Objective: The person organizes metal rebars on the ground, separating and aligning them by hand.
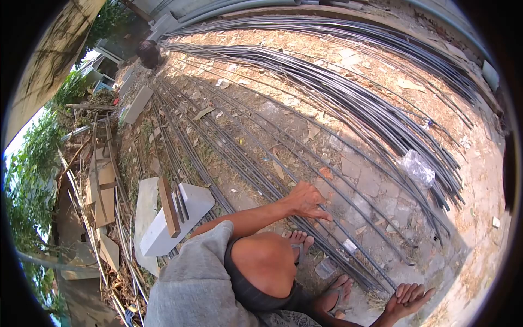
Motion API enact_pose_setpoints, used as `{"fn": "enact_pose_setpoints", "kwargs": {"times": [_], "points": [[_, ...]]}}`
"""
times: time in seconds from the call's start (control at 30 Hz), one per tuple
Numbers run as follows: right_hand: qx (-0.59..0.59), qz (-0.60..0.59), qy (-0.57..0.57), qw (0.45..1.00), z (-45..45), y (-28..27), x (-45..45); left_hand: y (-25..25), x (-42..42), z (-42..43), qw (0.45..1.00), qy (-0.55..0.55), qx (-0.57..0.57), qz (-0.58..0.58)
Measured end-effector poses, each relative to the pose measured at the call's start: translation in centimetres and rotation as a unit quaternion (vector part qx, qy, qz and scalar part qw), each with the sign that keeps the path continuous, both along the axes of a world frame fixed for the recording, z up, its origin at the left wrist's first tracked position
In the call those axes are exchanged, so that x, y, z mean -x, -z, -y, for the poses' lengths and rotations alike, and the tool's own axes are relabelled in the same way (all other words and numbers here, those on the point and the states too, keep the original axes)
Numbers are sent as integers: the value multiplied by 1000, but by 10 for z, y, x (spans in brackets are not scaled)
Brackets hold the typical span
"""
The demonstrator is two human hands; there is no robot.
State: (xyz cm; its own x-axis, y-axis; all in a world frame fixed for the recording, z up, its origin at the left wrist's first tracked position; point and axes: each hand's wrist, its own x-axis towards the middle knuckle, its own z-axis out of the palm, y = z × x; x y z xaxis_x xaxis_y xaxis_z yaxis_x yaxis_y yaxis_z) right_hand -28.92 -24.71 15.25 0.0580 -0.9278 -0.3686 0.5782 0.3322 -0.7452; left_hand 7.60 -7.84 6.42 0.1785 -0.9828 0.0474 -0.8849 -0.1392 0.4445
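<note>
My left hand (306, 200) is closed over a long thin steel rebar (357, 248) that slants across the ground. Lower right, the end of this same rebar meets the curled fingers of my right hand (406, 300); how firmly they grip it is partly hidden. Beneath and beside the held bar lie more loose rebars (359, 277), close to my sandalled feet (335, 294). A few single bars (376, 220) rest on the paving to the right of my left hand.
A thick bundle of rebars (348, 103) lies beyond, with a crumpled plastic bag (418, 168) on its end. At left stand a white block (195, 204) with a wooden piece (168, 206) on it, and scattered sticks (111, 191). A clear plastic container (326, 268) sits near my feet.
</note>
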Motion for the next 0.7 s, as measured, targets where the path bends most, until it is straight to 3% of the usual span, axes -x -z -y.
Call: {"fn": "enact_pose_setpoints", "kwargs": {"times": [0.7], "points": [[-25,-27,18,999,2,1,0,1,0,1,1000,-11,4,-5]]}}
